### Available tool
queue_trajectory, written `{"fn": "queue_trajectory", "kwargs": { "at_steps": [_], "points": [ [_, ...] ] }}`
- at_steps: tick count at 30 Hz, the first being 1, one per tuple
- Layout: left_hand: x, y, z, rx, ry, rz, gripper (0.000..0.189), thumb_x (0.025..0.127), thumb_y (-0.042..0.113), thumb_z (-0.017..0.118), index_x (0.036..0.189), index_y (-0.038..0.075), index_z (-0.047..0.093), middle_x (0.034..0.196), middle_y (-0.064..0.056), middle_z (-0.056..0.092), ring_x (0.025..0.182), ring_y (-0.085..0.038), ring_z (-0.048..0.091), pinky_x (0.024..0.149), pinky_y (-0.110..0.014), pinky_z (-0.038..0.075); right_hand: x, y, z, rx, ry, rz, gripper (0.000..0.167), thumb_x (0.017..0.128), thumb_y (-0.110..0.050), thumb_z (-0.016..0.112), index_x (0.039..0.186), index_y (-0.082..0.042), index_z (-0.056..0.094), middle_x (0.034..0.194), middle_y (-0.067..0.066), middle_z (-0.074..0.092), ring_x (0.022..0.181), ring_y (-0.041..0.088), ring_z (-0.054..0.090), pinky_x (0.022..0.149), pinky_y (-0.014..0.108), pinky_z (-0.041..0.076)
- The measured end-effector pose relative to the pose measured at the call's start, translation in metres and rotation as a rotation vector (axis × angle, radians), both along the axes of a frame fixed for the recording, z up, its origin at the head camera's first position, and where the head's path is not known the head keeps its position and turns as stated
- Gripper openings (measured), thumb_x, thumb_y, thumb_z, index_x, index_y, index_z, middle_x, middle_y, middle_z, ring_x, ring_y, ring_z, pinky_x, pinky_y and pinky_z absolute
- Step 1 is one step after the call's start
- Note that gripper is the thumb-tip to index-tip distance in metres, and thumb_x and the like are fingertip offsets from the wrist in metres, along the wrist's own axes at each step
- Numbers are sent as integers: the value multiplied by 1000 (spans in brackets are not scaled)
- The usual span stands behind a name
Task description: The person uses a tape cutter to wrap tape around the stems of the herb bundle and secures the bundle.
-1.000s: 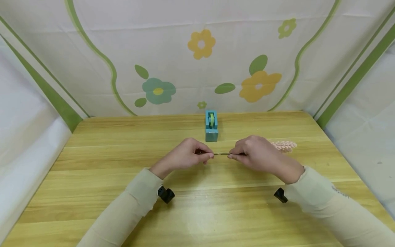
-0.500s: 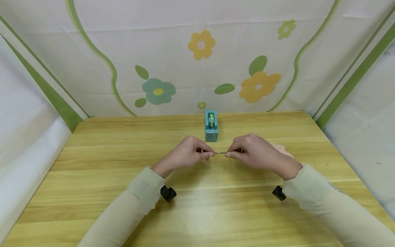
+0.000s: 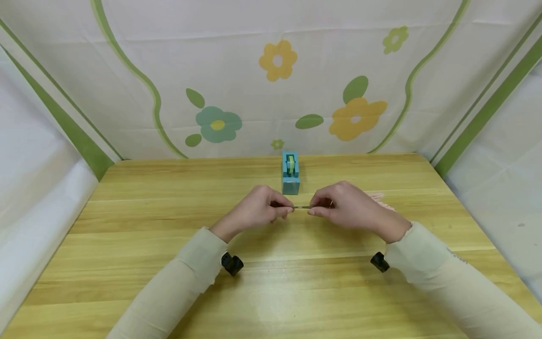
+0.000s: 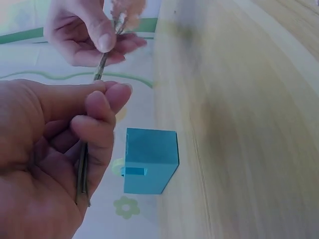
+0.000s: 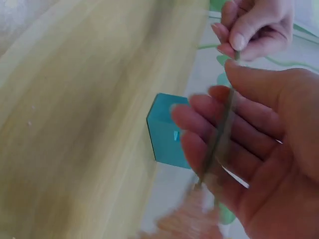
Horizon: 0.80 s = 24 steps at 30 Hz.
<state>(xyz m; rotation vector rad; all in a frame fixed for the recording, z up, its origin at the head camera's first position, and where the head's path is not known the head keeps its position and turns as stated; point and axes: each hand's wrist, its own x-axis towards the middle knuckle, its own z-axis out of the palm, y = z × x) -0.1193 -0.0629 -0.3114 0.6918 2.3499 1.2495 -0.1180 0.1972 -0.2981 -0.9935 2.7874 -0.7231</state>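
Some thin dark-green stems with a fluffy pale-pink head are bridging our left hand, pinching them, and our right hand, curling round them, above the yellow wood-grain tabletop stretching wide toward us from its back edge.

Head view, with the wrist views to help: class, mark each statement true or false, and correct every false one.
1. The left hand and right hand both hold the stems. True.
2. The dispenser stands on the table, beyond the hands. True.
3. The dispenser is red. False: it is blue.
4. The pink tuft is on the right hand's side. True.
5. The two hands touch each other. False: they are apart, with a bare stretch of stems between them.
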Motion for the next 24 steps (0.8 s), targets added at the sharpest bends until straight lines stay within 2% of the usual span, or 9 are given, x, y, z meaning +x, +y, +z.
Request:
{"fn": "queue_trajectory", "kwargs": {
  "at_steps": [3, 7, 9, 10, 12, 15, 18, 20, 24],
  "points": [
    [0, 2, 1, -23, 11, 4, 20, 106, 11, 68, 116, 0, 82, 101, -17, 81, 78, -21, 70, 64, -24, 51, -2, 1, -1, -15, 12, 8, 6, 98, -18, 81, 93, -18, 84, 86, -6, 81, 62, 2, 55, 61, 25, 48],
    [-1, 3, 0, -58, 18, -36, 25, 110, 16, 63, 118, 0, 81, 102, -18, 80, 67, -16, 57, 62, -23, 42, 0, 0, -3, -6, 113, -4, 6, 94, -16, 85, 88, -18, 84, 82, -8, 80, 59, -1, 53, 58, 24, 46],
    [-2, 4, -1, -65, 17, -39, 26, 111, 16, 62, 119, 0, 81, 102, -19, 79, 65, -12, 48, 61, -23, 39, 0, -1, -3, 6, 133, -15, 7, 94, -17, 86, 87, -19, 84, 81, -9, 79, 59, -2, 54, 59, 25, 47],
    [-2, 4, -1, -65, 18, -36, 26, 111, 16, 62, 118, 0, 81, 100, -19, 79, 64, -13, 45, 60, -24, 36, 0, -2, -2, 10, 129, -21, 8, 94, -18, 86, 87, -20, 83, 81, -10, 79, 61, -2, 58, 61, 26, 49],
    [-1, 4, -1, -55, 19, -14, 24, 110, 13, 64, 118, -1, 81, 101, -19, 80, 68, -15, 55, 60, -23, 41, -2, -2, -1, 22, 88, -20, 10, 95, -21, 85, 87, -22, 81, 83, -10, 79, 67, 0, 62, 65, 28, 53],
    [0, 5, -1, -37, 25, 24, 21, 107, 9, 67, 117, -1, 82, 105, -19, 81, 79, -26, 71, 63, -23, 51, -6, -1, 2, 38, -27, 6, 8, 101, -24, 79, 94, -20, 81, 88, -7, 80, 72, 3, 65, 69, 30, 56],
    [-1, 6, -1, -31, 45, 39, 19, 106, 7, 68, 115, -2, 82, 109, -20, 81, 83, -33, 76, 65, -25, 57, -11, 0, 5, 48, -101, 35, 11, 104, -22, 74, 100, -16, 83, 93, -2, 81, 71, 5, 62, 69, 29, 54],
    [-1, 7, -2, -34, 54, 48, 18, 105, 8, 69, 114, -1, 82, 111, -19, 81, 82, -30, 75, 67, -26, 58, -12, 0, 5, 51, -92, 39, 10, 104, -19, 75, 101, -15, 84, 94, -1, 82, 71, 4, 63, 69, 29, 54],
    [-2, 9, -1, -72, 58, 45, 19, 107, 11, 69, 113, 0, 82, 107, -17, 81, 78, -21, 69, 67, -24, 54, -12, -2, 4, 49, 1, 17, 8, 100, -15, 79, 94, -18, 84, 90, -5, 81, 69, 2, 62, 68, 30, 54]
  ]
}}
